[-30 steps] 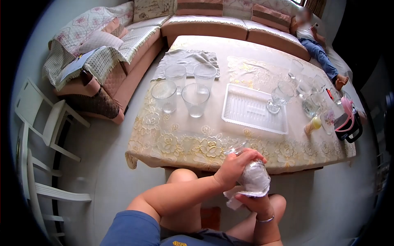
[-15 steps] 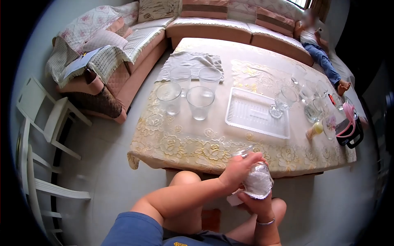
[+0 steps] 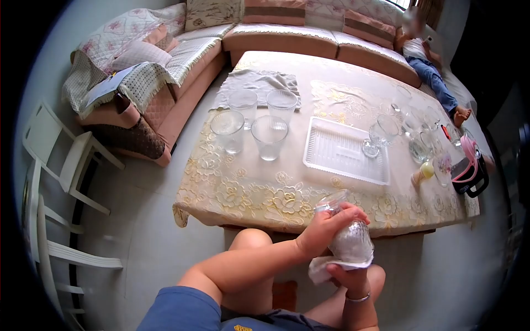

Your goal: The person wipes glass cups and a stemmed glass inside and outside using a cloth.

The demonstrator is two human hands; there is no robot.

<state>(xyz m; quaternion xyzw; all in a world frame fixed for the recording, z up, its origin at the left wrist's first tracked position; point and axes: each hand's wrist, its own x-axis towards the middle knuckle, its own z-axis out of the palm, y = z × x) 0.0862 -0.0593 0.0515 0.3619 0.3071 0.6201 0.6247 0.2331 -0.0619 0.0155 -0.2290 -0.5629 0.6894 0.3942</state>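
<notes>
A clear stemmed glass [image 3: 353, 243] is tilted above my lap, near the table's front edge, its foot towards the table and its bowl towards me. My left hand [image 3: 330, 227] is closed around it near the stem. At the bowl's rim, my right hand [image 3: 349, 277], with a bracelet at the wrist, grips a white cloth [image 3: 323, 268] and presses it against the glass. Part of the cloth seems to be inside the bowl. Beyond my hands, a similar stemmed glass [image 3: 384, 131] stands at the right side of a white plastic tray [image 3: 320, 166].
Several clear tumblers [image 3: 269, 139] stand at the table's left, near a grey cloth [image 3: 276, 81]. Several more glasses [image 3: 420, 148], a small yellow-topped item [image 3: 425, 171] and a black-handled pink item [image 3: 469, 160] crowd the right. A person [image 3: 422, 60] sits on the sofa [image 3: 281, 44]. White chairs [image 3: 77, 165] stand left.
The glass has turned in my hands, its bowl now angled lower, with less of its opening showing. The white cloth has come further into view below the rim, in my right hand.
</notes>
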